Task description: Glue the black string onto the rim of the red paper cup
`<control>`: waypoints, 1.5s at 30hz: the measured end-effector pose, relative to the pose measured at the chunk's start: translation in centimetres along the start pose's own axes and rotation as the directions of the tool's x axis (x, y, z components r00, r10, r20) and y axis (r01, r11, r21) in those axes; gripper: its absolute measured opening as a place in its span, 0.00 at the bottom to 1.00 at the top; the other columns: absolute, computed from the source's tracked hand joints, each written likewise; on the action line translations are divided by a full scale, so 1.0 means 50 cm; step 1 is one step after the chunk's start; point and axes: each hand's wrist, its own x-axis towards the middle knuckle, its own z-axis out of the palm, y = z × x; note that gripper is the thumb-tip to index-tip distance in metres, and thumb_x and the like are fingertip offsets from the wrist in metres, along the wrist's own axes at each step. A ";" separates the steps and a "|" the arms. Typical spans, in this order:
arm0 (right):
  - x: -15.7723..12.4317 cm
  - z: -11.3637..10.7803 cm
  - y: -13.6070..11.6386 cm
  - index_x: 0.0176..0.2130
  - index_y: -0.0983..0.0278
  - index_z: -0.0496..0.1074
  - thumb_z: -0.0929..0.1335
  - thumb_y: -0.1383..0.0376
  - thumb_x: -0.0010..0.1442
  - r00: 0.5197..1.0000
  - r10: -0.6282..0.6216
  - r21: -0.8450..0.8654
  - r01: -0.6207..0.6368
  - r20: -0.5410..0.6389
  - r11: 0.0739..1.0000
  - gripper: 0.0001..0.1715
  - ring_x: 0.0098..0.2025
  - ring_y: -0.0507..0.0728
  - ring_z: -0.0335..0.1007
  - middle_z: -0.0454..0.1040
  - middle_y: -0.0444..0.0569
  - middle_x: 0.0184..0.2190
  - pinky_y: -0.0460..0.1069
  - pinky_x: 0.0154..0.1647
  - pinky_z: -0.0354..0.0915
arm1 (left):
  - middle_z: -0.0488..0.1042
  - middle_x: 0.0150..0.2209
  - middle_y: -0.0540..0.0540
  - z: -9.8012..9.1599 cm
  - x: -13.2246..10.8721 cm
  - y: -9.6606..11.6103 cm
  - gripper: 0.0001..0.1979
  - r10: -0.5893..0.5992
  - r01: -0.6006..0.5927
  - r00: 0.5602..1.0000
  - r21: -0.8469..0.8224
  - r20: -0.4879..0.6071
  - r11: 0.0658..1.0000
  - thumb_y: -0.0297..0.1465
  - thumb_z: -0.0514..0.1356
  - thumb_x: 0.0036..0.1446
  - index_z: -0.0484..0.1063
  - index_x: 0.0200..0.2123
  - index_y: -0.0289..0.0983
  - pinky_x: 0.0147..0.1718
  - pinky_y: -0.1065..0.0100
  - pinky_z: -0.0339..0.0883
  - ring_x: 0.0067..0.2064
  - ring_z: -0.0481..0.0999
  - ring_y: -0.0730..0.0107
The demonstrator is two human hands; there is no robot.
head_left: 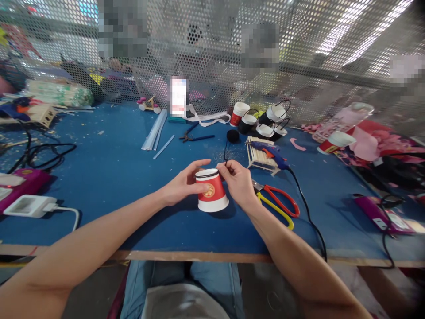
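Observation:
A red and white paper cup (211, 191) stands upside down on the blue table (109, 168) in front of me. My left hand (182, 182) wraps around its left side and holds it steady. My right hand (237, 181) is at the cup's upper right edge, fingers pinched on a thin black string (225, 153) that runs up to a black spool (233, 135). A black line shows around the cup's top.
Red and yellow scissors (279, 201) lie just right of my right hand. A blue glue gun (270, 153) rests on a stick rack (260, 157), its cord trailing off the front edge. Several finished cups (262, 118) stand behind. Pliers (194, 136), clear sticks (154, 130), a charger (28, 206).

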 end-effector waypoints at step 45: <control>-0.001 -0.057 -0.048 0.32 0.63 0.67 0.62 0.68 0.63 0.749 -0.479 -0.305 0.639 0.458 0.707 0.08 0.35 0.55 0.67 0.72 0.50 0.30 0.51 0.37 0.64 | 0.73 0.43 0.43 -0.016 0.004 0.016 0.37 0.092 -0.044 0.995 0.615 -0.046 0.788 0.33 0.66 0.45 0.55 0.58 0.38 0.43 0.60 0.68 0.43 0.74 0.63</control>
